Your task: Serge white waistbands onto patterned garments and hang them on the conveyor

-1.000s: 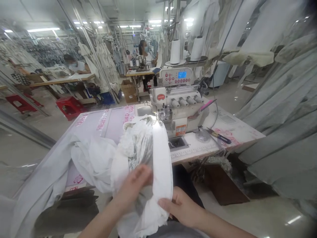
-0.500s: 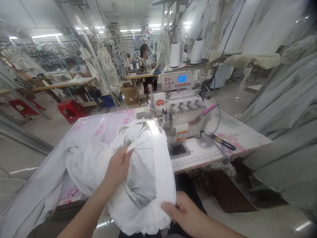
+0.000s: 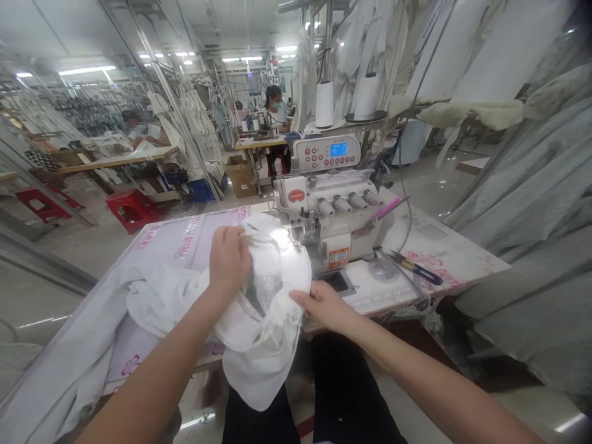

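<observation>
A white garment (image 3: 261, 379) is bunched at the needle area of an overlock sewing machine (image 3: 324, 203), with part of it hanging over the table's front edge. My right hand (image 3: 321, 302) pinches the garment's right edge between thumb and fingers, just in front of the machine. On the left side of the cloth lies my left hand (image 3: 229, 259), fingers curled and close to the lit needle area. Motion blurs it a little, and the fingertips are partly hidden, so its grip on the cloth is unclear. More of the white fabric trails left across the table.
Thread snips (image 3: 416, 268) lie right of the machine on the sewing table (image 3: 467, 259). Two white thread cones (image 3: 324, 105) stand behind it. Pale garments (image 3: 546, 185) hang along the right. A red stool (image 3: 132, 206) and co-workers at other machines are farther back.
Both hands have moved forward toward the machine, my right hand bringing the garment's edge up with it. The opened-out cloth has gathered, and a flap now hangs down in front.
</observation>
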Available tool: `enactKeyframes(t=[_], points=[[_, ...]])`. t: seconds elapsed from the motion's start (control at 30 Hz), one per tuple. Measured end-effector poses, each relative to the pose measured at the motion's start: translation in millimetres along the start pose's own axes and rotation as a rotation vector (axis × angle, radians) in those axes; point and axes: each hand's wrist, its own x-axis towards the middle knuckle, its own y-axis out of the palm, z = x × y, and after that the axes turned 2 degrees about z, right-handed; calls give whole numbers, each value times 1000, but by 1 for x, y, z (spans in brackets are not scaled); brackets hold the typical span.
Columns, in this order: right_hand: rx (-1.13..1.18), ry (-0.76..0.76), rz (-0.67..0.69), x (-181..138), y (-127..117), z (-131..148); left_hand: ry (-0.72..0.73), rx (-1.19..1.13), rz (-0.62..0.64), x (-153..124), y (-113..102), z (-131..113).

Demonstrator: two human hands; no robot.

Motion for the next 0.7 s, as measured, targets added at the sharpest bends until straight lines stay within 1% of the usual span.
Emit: enactKeyframes(t=[0.03, 0.07, 0.1, 0.17, 0.2, 0.23, 0.27, 0.3, 0.37, 0.4, 0.47, 0.5, 0.53, 0.6, 0.63, 0.67, 0.7], points=[[0, 5, -2, 3, -1, 0, 37, -26, 51, -13, -2, -8], [5, 7, -1, 4, -2, 0, 38, -83, 152, -28, -3, -15], [14, 10, -1, 5, -3, 0, -3, -180, 289, -42, -4, -21], [31, 19, 3, 7, -5, 0, -176, -465, 554, -62, -3, -28], [39, 24, 6, 8, -6, 0, -281, -621, 640, -68, -2, -29], [49, 32, 10, 10, -8, 0, -376, -760, 698, -72, -2, -29], [65, 47, 18, 11, -9, 1, -440, -855, 739, -74, -3, -29], [86, 64, 26, 11, -10, 0, -463, -902, 783, -77, -5, -30], [114, 67, -11, 6, -10, -1, -396, -862, 904, -88, -16, -35], [103, 48, -68, -1, -7, -2, -340, -804, 980, -98, -23, -38], [42, 0, -210, -25, 4, -7, -262, -701, 1126, -124, -38, -46], [19, -3, -228, -41, 12, -9, -251, -673, 1183, -138, -45, -50], [23, 25, -194, -57, 21, -12, -254, -656, 1233, -151, -51, -52], [116, 144, 27, -85, 40, -16, -276, -622, 1313, -173, -58, -55], [161, 190, 112, -95, 47, -18, -294, -589, 1339, -180, -59, -56], [184, 205, 140, -101, 52, -18, -314, -550, 1356, -185, -59, -57], [183, 185, 110, -103, 55, -19, -331, -516, 1368, -189, -59, -57]])
